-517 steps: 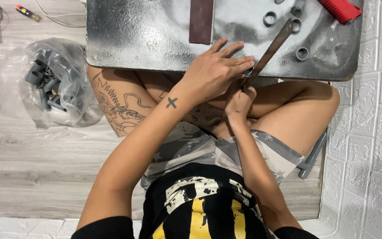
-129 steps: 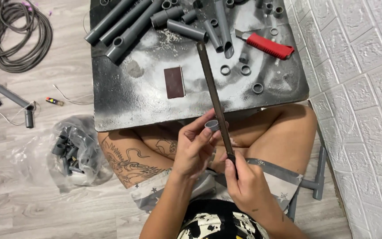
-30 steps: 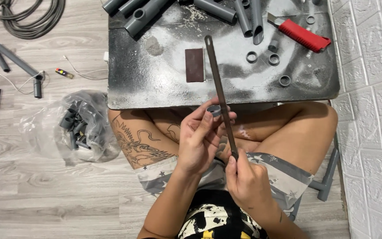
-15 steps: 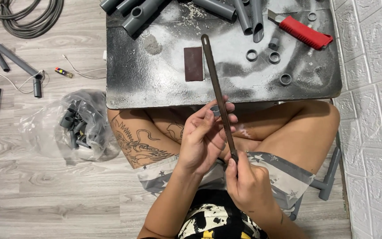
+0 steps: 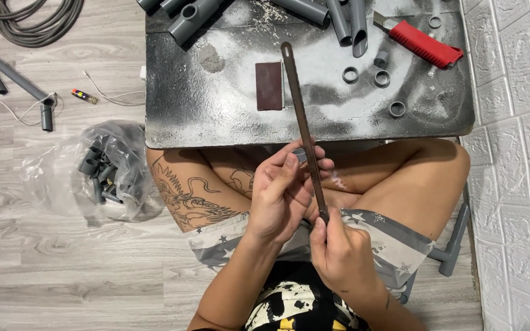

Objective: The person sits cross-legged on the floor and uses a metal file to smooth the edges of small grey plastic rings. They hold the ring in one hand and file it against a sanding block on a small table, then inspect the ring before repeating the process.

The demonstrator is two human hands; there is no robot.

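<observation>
Hacksaw blade [image 5: 302, 122], slanting from your lap up over the dusty metal board [image 5: 216, 104]: your right hand [image 5: 341, 257] grips its lower end, your left hand [image 5: 280, 193] pinches a small grey pipe ring [image 5: 302, 154] against it.

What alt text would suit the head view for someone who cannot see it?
A seated person's right hand grips a long flat file, its blade against a small grey pipe piece pinched in the left hand. Ahead, a dusty metal board carries grey pipes and rings.
</observation>
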